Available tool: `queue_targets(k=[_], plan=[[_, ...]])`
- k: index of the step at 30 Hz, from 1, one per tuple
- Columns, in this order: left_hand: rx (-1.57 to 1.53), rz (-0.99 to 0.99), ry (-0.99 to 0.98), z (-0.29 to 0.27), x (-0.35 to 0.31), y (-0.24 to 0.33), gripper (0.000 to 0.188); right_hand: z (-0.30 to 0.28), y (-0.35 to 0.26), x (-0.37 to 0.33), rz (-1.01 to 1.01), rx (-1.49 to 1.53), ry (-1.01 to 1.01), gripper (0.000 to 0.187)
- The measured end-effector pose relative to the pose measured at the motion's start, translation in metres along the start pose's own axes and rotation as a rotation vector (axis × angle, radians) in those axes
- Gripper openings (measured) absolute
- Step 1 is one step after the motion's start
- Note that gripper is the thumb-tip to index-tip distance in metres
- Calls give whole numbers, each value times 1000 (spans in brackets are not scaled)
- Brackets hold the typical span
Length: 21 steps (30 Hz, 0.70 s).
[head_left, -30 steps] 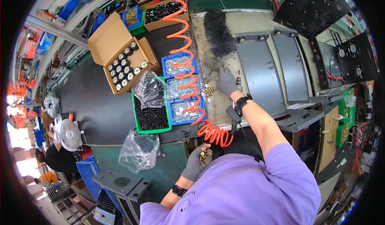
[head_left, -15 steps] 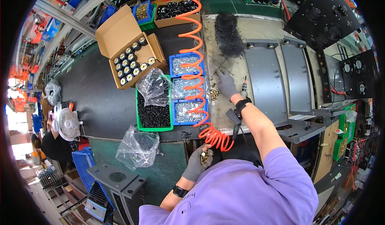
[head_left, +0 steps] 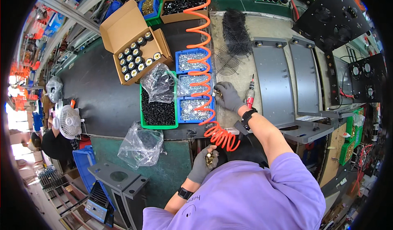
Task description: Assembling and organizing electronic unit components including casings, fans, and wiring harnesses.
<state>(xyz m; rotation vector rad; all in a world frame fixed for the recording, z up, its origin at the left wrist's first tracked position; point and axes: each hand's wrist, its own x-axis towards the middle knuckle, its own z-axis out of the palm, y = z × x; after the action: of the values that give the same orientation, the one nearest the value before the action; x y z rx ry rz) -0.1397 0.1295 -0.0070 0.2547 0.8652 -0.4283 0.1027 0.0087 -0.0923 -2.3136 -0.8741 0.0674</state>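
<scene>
My left hand, in a grey glove, is cupped near my body around a heap of brass screws. My right hand, gloved too, rests on the pale worktop with its fingers curled over more brass screws. To its right lies a grey and red screwdriver, bit pointing away from me. Beyond the right hand are round black wire fan guards, some overlapping in a stack.
Blue bins of silvery hardware and a green bin of small black parts stand to the left. An orange coiled hose hangs over them. Grey metal panels lie to the right. An open carton holds black round parts.
My right hand has drawn back toward me from beside the fan guards and closed over the brass screws on the worktop. The left hand keeps its screws in about the same place.
</scene>
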Motion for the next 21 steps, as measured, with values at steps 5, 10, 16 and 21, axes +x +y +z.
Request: queue_targets(k=[5, 10, 16, 21], plan=[[14, 3, -5, 4, -1, 4, 18, 12, -14, -23, 62, -62, 89, 58], [17, 44, -36, -3, 1, 9, 18, 26, -18, -23, 108, -349, 99, 61], [20, 12, 48, 1, -4, 10, 17, 18, -6, 12, 102, -435, 100, 45], [14, 29, 83, 0, -6, 7, 17, 18, 7, 30, -1, -410, 147, 31]])
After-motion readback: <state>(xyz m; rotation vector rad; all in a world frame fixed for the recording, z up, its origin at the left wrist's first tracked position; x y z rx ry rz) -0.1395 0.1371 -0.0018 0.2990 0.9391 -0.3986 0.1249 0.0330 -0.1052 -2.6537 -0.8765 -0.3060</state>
